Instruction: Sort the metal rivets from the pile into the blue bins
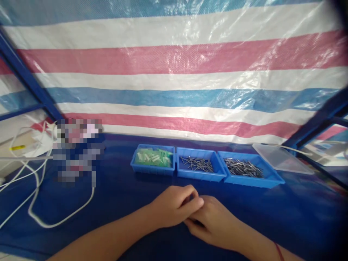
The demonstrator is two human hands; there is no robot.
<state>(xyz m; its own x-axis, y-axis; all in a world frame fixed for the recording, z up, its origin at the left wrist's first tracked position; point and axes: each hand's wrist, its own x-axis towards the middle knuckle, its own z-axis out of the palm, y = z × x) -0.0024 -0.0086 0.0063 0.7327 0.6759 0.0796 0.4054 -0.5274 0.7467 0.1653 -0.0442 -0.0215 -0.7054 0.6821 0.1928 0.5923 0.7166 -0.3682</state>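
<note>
My left hand [176,206] and my right hand [213,219] meet above the blue tabletop, in front of the bins. The left thumb lies across the right hand near its knuckles, and the left fingers are curled. My right fingers are bent beneath the left hand. Whatever lies inside the two closed hands, if anything, is hidden. Nearest to them is the middle blue bin [201,176], with loose thin metal pins [197,164]. Left of it, a blue bin [152,169] holds small white pieces [152,157] on green material. The right bin [252,182] contains many dark metal pins [243,168].
A clear plastic lid [282,159] leans at the right bin's far side. White cables [35,214] loop over the left of the table, beside a pixelated area. Behind stands a striped plastic sheet [174,61], between blue frame posts [29,72].
</note>
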